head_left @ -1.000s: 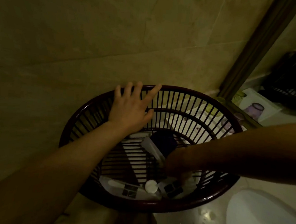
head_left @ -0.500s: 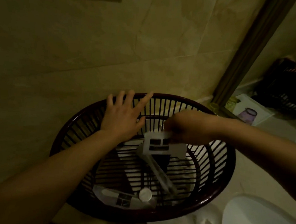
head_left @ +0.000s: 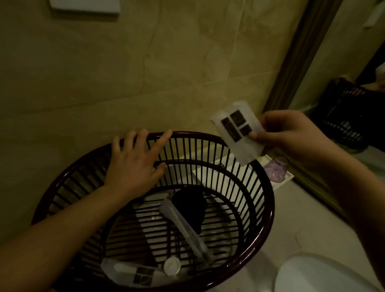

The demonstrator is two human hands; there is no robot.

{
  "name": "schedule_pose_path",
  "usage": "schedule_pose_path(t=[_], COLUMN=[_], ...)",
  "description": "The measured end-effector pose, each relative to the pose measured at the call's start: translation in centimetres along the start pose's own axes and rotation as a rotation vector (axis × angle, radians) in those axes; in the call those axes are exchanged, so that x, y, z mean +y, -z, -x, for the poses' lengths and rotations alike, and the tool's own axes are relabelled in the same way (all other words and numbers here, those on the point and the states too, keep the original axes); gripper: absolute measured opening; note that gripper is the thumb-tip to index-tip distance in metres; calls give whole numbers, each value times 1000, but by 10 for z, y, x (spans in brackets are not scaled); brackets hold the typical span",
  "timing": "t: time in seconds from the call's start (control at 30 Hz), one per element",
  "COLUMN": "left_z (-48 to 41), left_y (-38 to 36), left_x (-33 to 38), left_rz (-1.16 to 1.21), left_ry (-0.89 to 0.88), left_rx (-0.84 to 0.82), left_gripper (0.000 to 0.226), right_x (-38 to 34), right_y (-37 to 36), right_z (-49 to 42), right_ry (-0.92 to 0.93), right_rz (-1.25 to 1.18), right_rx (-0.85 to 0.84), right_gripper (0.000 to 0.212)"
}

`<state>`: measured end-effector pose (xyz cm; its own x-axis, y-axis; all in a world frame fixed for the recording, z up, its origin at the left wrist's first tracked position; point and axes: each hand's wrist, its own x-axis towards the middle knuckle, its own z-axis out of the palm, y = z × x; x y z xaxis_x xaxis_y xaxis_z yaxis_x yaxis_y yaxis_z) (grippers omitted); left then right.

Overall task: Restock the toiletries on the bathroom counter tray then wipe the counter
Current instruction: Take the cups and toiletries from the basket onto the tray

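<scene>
Lifted clear of the basket [head_left: 265, 210] my splayed left hand [head_left: 131, 166] steadies, the sachet [head_left: 238, 135] pinched in my right hand [head_left: 285, 135] next needs setting on the tray [head_left: 282, 183].

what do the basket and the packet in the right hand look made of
The basket looks like moulded plastic, dark red-brown and glossy: thin even slats, highlights along the rim. The packet pinched by the right hand looks like thin film or coated paper, whitish with dark printed blocks; too dim to say which.

Bare left grip [head_left: 131, 171] and right grip [head_left: 288, 136], forearms [head_left: 55, 234] uncovered to frame edge
</scene>
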<state>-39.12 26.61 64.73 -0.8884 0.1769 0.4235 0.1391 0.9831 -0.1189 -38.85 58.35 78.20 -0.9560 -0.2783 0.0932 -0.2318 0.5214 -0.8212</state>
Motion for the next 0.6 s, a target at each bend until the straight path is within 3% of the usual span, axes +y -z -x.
schedule_pose_path(t=[0.13, 0.23, 0.43, 0.6], left_z=[0, 0, 1, 0], left_y=[-1, -1, -2, -4], left_x=[0, 0, 2, 1], left_rz=[3, -20, -28, -34], left_ry=[-2, 0, 23, 28], left_rx=[19, 23, 22, 16], left_gripper=[79, 76, 77, 77], right_x=[39, 88, 184, 213], right_y=[12, 3, -38, -66], right_z=[-11, -28, -40, -42], right_ry=[-120, -298, -729, -855], right_rz=[-241, -257, -257, -400], right_rx=[238, 372, 316, 408], right_gripper=[6, 2, 6, 17])
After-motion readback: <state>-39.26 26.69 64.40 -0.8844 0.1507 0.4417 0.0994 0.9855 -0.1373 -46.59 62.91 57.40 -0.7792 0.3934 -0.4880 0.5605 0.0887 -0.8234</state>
